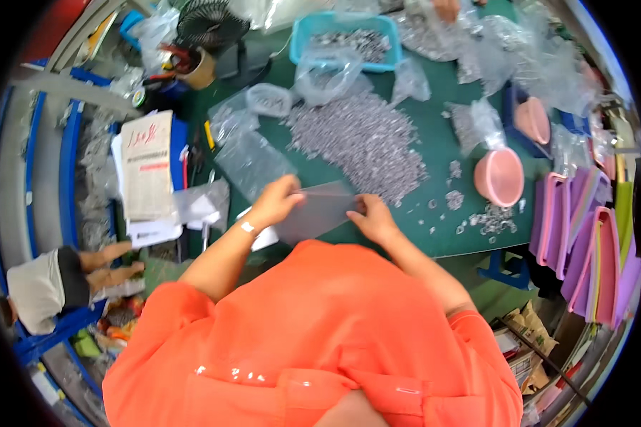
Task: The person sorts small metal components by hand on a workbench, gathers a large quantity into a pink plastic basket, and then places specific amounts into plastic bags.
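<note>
Two hands, left hand [274, 203] and right hand [372, 217], each pinch one clear bag [320, 213]; two pink bowls [500, 176] nearby.

Small clear flat rectangular plastic bag [319, 211], empty-looking, held taut and roughly level just above the near edge of the green table, pinched at its left and right ends, near the centre.

Clear flat plastic bag [313, 213] between both hands; printed white sheet [147, 167] at left.
</note>
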